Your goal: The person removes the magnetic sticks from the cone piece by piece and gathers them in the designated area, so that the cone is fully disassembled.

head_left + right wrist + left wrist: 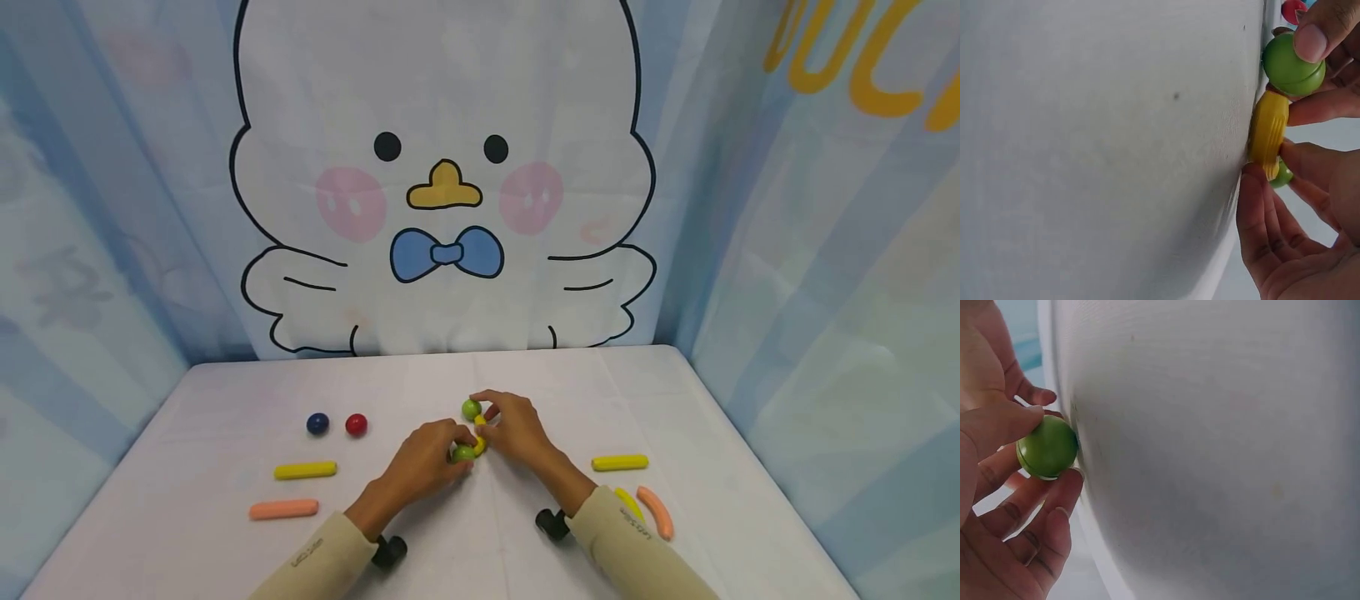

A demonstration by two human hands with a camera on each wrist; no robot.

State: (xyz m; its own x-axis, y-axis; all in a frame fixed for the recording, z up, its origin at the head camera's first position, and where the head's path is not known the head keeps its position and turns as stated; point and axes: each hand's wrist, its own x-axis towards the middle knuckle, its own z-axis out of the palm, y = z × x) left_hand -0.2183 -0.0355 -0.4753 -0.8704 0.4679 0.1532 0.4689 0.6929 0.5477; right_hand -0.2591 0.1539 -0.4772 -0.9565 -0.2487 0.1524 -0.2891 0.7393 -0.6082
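Near the middle of the table, my left hand [426, 460] pinches a green ball [463, 453] between thumb and fingers. The same ball [1047, 447] shows large in the left wrist view. A curved yellow rod [481, 435] meets this ball at its near end. My right hand [519, 430] pinches the rod, thumb on one side and fingers on the other. At the rod's far end sits a second green ball [471, 409], by the right fingertips. In the right wrist view, the ribbed yellow rod [1269, 131] lies between both balls, low against the tabletop.
To the left are a dark blue ball [318, 424], a red ball [356, 425], a straight yellow rod [305, 470] and an orange rod [283, 509]. Rightward lie another yellow rod [619, 462], a curved yellow one [628, 503] and a curved orange one [656, 512]. Printed curtains enclose the table.
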